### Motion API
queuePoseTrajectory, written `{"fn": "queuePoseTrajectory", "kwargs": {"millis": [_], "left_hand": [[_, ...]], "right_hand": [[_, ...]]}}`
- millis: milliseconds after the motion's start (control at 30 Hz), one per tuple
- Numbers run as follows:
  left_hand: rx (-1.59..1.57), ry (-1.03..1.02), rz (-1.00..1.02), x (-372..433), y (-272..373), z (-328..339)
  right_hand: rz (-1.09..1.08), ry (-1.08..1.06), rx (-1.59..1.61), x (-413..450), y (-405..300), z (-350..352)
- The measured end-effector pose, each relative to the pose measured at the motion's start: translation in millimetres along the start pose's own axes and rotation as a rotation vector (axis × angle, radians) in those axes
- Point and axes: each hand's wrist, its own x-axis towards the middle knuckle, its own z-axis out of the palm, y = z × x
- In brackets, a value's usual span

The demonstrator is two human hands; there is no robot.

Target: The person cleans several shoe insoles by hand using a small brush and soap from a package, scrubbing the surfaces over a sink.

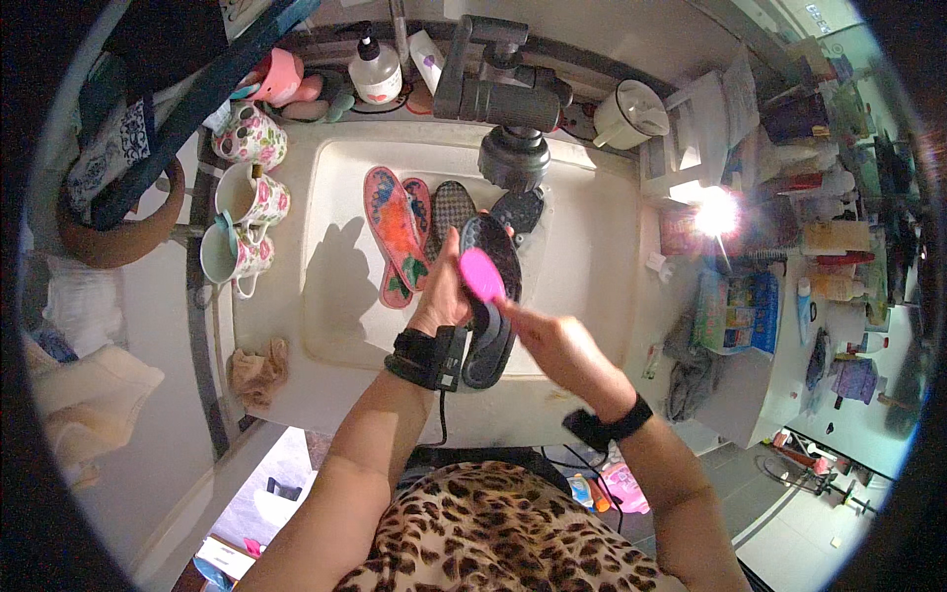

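Note:
My left hand (442,296) grips a black shoe insole (490,362) by its left side, tilted over the front of a white sink (592,251). In my right hand (555,344) is a bright pink brush (482,274), laid against the insole's middle; its bristles are hidden. Just beyond my left hand, two pink embroidered insoles (396,222) overlap on the basin floor. Beside them lies a houndstooth-patterned insole (452,206). Another dark piece, perhaps an insole (522,211), rests partly behind the held one, below the faucet.
A black jointed faucet (510,103) reaches over the basin. Along the back ledge stand a pump bottle (375,74) and a white pitcher-like cup (631,115). Several floral mugs (251,196) line the left rim, with a crumpled beige cloth (257,370) nearer me. A bright light (715,212) glares at right.

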Motion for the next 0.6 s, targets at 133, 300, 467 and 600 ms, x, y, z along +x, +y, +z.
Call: {"fn": "queuePoseTrajectory", "kwargs": {"millis": [133,300,467,600], "left_hand": [[-0.095,-0.083,-0.138,5.2,-8.3,14.2],[-0.120,-0.113,-0.114,-3.9,-2.8,14.4],[0.290,0.008,0.181,2.1,-16.2,-10.0],[-0.039,-0.021,-0.033,-3.0,10.2,0.3]], "right_hand": [[-0.007,0.137,-0.240,59.4,7.9,-15.0],[0.136,0.203,0.052,77.5,19.7,1.5],[0.275,0.088,0.155,69.3,-8.6,-11.8],[-0.071,-0.073,0.163,8.4,-0.1,-11.9]]}}
